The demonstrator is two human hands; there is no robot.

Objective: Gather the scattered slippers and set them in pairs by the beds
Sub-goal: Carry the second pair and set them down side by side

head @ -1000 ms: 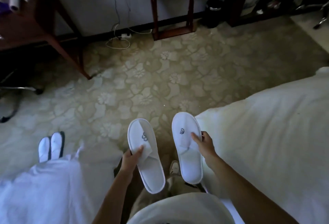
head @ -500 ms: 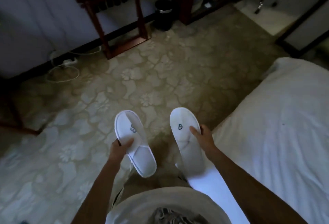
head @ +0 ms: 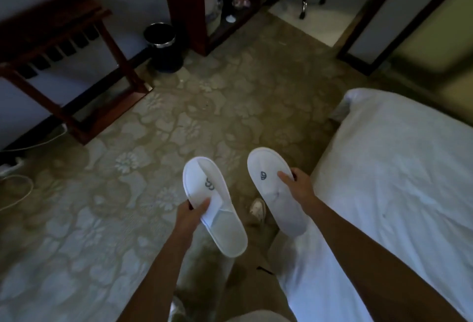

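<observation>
1. The person stands at the corner of a white bed [head: 399, 168], holding one white slipper in each hand, both off the floor.
2. As I judge it, this pair is gathered but not yet set down; the patterned carpet [head: 179, 122] along the bedside is bare of slippers where I can see it. Whether other pairs are already placed, this view does not tell.
3. The left hand [head: 190, 215] reaches forward, arm nearly straight, fingers closed around the left slipper [head: 213, 204] at its strap, thumb on top. The toe points away, heel toward the body.
4. The right hand [head: 298, 186] pinches the right slipper [head: 275, 188] by its outer edge, thumb across the upper, other fingers beneath and hidden.
5. The two slippers hang side by side, apart, roughly parallel, above the carpet just beside the bed.
6. What is left, I reckon: lowering both together by the bed, toes aligned.
</observation>
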